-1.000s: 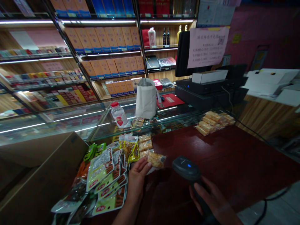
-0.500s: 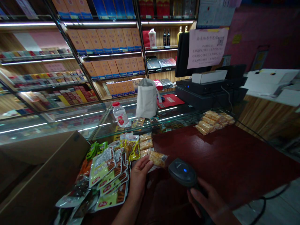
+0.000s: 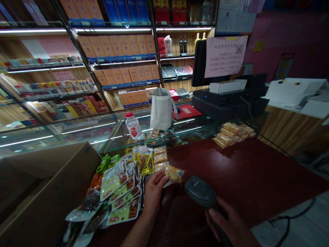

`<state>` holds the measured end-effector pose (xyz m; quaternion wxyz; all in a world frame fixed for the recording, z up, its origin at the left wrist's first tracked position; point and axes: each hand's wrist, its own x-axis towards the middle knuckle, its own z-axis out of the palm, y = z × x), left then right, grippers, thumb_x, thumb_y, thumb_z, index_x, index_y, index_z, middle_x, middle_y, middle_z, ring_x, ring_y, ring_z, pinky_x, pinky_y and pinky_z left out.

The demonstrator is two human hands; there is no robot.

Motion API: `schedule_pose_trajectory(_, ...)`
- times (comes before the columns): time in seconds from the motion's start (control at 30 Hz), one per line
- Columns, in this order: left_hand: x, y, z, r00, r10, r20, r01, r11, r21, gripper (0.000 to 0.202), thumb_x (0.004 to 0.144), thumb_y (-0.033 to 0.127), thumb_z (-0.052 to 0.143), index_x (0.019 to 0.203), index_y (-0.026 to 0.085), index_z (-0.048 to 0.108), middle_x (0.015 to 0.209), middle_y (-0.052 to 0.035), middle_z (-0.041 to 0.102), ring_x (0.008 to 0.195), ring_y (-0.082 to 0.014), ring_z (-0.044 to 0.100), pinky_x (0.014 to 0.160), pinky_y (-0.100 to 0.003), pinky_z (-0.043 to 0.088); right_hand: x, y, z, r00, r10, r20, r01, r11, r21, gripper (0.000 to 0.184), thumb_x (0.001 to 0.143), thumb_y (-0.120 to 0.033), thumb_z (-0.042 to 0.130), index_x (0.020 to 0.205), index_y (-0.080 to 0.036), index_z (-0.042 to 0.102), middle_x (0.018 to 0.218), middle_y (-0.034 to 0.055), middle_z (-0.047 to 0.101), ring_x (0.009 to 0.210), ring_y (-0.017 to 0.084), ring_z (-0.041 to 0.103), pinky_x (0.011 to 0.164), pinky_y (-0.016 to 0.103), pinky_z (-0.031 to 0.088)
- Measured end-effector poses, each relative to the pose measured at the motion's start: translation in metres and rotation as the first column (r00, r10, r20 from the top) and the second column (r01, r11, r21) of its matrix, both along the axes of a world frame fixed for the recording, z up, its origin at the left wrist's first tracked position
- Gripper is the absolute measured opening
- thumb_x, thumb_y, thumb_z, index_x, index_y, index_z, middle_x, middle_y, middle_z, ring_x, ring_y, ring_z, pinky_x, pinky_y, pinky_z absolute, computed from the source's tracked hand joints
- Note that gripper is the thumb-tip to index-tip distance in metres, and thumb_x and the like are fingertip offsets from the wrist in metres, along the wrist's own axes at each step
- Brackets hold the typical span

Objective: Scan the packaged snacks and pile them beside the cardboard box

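My left hand (image 3: 153, 192) pinches a small clear packet of golden snack (image 3: 173, 173) by its near end, just above the dark red counter (image 3: 244, 175). My right hand (image 3: 232, 224) is wrapped round the handle of a black barcode scanner (image 3: 200, 191), whose head points at the packet from the right. Just left of my left hand lies a heap of flat snack pouches (image 3: 120, 192) in green, white and red. Three more golden packets (image 3: 159, 157) lie just behind the held one.
A brown cardboard box (image 3: 46, 192) stands at the left. On the glass display case stand a plastic bottle (image 3: 133, 126) and a white bag (image 3: 161, 109). A stack of golden packets (image 3: 232, 134) lies at the right below the register (image 3: 228, 99). Shelves of boxed goods fill the back.
The scanner's blue light, lit in the earlier frames, is now off. Both hands and the held packet have barely shifted; my view has tilted slightly downward.
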<state>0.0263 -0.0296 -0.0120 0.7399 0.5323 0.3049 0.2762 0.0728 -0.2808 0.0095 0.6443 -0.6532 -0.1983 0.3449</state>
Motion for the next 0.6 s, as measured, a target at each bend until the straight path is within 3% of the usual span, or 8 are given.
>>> schedule_pose_trajectory(0.13, 0.003, 0.015, 0.008, 0.993, 0.107, 0.042, -0.110, 0.991, 0.080, 0.050, 0.061, 0.036, 0.084, 0.103, 0.015, 0.068, 0.106, -0.0105, 0.074, 0.101, -0.0237, 0.070, 0.095, -0.039, 0.053, -0.002, -0.006, 0.005, 0.995, -0.089, -0.040, 0.087, 0.994, -0.059, 0.066, 0.073, -0.080, 0.057, 0.084, -0.015, 0.061, 0.059, -0.0032, 0.054, 0.046, 0.009, 0.047, 0.047, 0.020, 0.037)
schedule_pose_trajectory(0.27, 0.012, 0.037, 0.017, 0.963, 0.261, 0.064, -0.269, 0.937, 0.222, 0.048, 0.066, 0.041, 0.078, 0.104, 0.016, 0.063, 0.105, -0.0096, 0.072, 0.094, -0.0212, 0.070, 0.089, -0.039, 0.055, 0.001, -0.012, 0.006, 0.988, -0.132, -0.075, 0.129, 0.991, -0.044, 0.065, 0.072, -0.080, 0.059, 0.078, -0.016, 0.062, 0.060, -0.0020, 0.055, 0.047, 0.009, 0.047, 0.048, 0.021, 0.038)
schedule_pose_trajectory(0.33, 0.018, 0.044, 0.018, 0.953, 0.302, 0.009, -0.284, 0.887, 0.365, 0.045, 0.067, 0.043, 0.075, 0.100, 0.016, 0.061, 0.100, -0.0094, 0.071, 0.089, -0.0217, 0.070, 0.086, -0.039, 0.055, 0.003, -0.013, 0.004, 0.989, -0.127, -0.074, 0.127, 0.992, -0.010, 0.061, 0.074, -0.078, 0.058, 0.077, -0.017, 0.062, 0.059, -0.0012, 0.056, 0.046, 0.009, 0.047, 0.048, 0.022, 0.040)
schedule_pose_trajectory(0.47, 0.026, 0.048, 0.014, 0.887, 0.432, -0.166, -0.219, 0.707, 0.672, 0.036, 0.070, 0.049, 0.068, 0.087, 0.018, 0.058, 0.085, -0.0062, 0.068, 0.080, -0.0244, 0.068, 0.080, -0.042, 0.053, 0.008, -0.012, -0.004, 0.993, -0.098, -0.069, 0.099, 0.995, 0.015, 0.060, 0.075, -0.077, 0.057, 0.075, -0.018, 0.063, 0.053, -0.0011, 0.054, 0.045, 0.011, 0.047, 0.046, 0.024, 0.040)
schedule_pose_trajectory(0.6, 0.030, 0.047, 0.010, 0.830, 0.493, -0.261, -0.125, 0.621, 0.774, 0.028, 0.076, 0.047, 0.059, 0.078, 0.021, 0.050, 0.075, -0.0049, 0.063, 0.076, -0.0254, 0.065, 0.076, -0.041, 0.051, 0.008, -0.015, -0.008, 0.990, -0.114, -0.086, 0.116, 0.993, 0.013, 0.063, 0.071, -0.081, 0.057, 0.076, -0.018, 0.065, 0.053, -0.0009, 0.054, 0.044, 0.012, 0.048, 0.045, 0.024, 0.042)
